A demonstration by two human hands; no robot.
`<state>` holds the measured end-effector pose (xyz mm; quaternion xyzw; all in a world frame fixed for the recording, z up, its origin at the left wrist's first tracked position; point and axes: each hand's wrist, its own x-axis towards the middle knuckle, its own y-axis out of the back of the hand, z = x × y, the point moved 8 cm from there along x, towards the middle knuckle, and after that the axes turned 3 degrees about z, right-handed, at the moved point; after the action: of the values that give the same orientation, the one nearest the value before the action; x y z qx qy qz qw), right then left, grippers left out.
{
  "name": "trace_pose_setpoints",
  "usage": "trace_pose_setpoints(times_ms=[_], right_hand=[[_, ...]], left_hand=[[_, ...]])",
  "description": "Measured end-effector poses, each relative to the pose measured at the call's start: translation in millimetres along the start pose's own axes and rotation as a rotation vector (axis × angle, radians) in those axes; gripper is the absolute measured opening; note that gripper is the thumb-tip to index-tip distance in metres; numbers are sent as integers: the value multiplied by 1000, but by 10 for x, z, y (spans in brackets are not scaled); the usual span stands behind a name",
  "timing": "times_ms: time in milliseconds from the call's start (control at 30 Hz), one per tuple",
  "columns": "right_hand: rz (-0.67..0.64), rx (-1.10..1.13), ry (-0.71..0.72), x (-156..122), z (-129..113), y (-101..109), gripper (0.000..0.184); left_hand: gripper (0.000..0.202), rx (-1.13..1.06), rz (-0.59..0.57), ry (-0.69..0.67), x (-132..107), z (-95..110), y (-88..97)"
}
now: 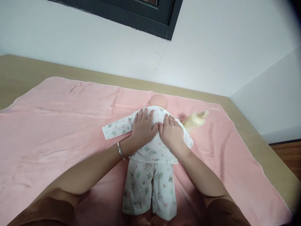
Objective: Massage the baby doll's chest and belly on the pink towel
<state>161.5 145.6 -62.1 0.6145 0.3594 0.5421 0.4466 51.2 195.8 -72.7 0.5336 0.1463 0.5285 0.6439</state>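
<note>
A baby doll (158,101) in white patterned clothes lies in front of me, only the bare back or top of its head showing. Its printed shirt (150,152) spreads over the torso, one sleeve stretched out to the left. Below are matching trousers (162,188). My left hand (144,127) rests flat on the left of the shirt, fingers spread, a silver bangle at the wrist. Flat on the right side of the shirt lies my right hand (171,130), fingers stretched out. The two thumbs nearly meet at the middle.
A pink blanket (58,135) with creases covers most of the wooden table (98,77). Right of the doll lies a baby bottle (195,121), cream-coloured, on its side. Behind the table stands a white wall (105,47) with a dark window frame (150,23).
</note>
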Motion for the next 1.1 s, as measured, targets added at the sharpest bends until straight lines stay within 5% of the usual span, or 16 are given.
trace_pose_setpoints(times_ms=[200, 500, 833, 1100], right_hand=[[-62, 67, 62, 101, 28, -54, 60], [-65, 55, 154, 48, -72, -3, 52], [-113, 121, 100, 91, -11, -32, 56], [-164, 122, 188, 82, -69, -3, 54]], left_hand=[[62, -94, -16, -61, 74, -46, -76], [35, -60, 145, -192, -40, 130, 94], [54, -58, 60, -138, 45, 30, -16], [32, -102, 205, -348, -28, 164, 84]])
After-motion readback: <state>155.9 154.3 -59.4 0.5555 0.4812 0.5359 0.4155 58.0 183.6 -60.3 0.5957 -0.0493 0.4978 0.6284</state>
